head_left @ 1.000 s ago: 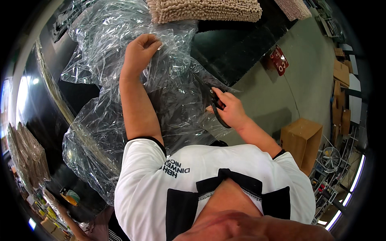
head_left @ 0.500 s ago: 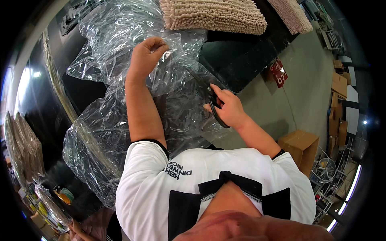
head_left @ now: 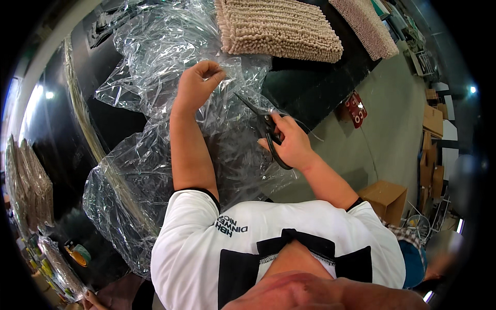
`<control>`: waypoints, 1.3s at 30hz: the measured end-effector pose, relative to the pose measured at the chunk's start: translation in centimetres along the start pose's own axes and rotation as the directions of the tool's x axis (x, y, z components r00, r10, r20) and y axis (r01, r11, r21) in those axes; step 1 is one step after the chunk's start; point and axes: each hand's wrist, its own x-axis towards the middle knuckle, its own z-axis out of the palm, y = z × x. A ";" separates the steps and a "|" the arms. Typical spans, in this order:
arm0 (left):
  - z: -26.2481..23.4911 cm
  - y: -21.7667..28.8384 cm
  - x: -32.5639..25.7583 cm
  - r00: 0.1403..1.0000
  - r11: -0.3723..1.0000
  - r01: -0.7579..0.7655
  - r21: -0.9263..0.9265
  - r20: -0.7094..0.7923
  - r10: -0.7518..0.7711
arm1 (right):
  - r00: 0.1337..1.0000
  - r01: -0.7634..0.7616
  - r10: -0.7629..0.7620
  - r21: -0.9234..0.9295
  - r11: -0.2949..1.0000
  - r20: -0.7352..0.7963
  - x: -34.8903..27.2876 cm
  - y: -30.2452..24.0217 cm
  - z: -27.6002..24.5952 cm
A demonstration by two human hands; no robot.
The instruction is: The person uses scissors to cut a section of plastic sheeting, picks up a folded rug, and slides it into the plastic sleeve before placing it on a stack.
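Plastic sheet: a big crumpled sheet of clear, glossy plastic film (head_left: 155,155) is spread over the dark worktop (head_left: 305,88), running from the far left edge down toward the person's chest.
How it will handle: it looks very light, limp and slippery; it bunches and creases instead of lying flat, so it probably needs to be pulled taut near the cut. Best hold, by my judgement, is a pinched fold close to the blades, not a loose far edge.
Left hand (head_left: 199,85): fingers curled together, pinching a gathered ridge of the film at its upper middle and lifting it a little off the worktop.
Scissors: long, dark metal scissors with black handles (head_left: 266,129) point up and left, blade tips just beside the left hand, lying on the film.
Right hand (head_left: 292,144): closed round the scissor handles, fingers through the loops; whether the blades stand apart I cannot tell.
Mat: a beige, nubby shaggy mat (head_left: 279,26) lies on the far side of the worktop, its near edge touching the film.
Cardboard box (head_left: 385,199): on the grey floor, at the right, well apart.
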 end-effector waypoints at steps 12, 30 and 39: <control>-0.7 0.0 -0.1 0.998 0.998 -0.044 -0.039 -0.036 0.043 | 1.000 -0.015 0.012 0.110 0.994 0.026 0.7 -0.2 0.2; -0.9 0.7 -0.4 1.000 0.992 -0.002 -0.128 -0.001 0.002 | 0.996 -0.018 0.003 0.171 0.985 0.089 3.8 -1.2 0.1; -0.8 0.8 -0.3 1.000 0.985 0.022 -0.169 0.014 -0.020 | 0.997 0.032 -0.040 0.131 0.991 0.059 6.2 -1.8 0.6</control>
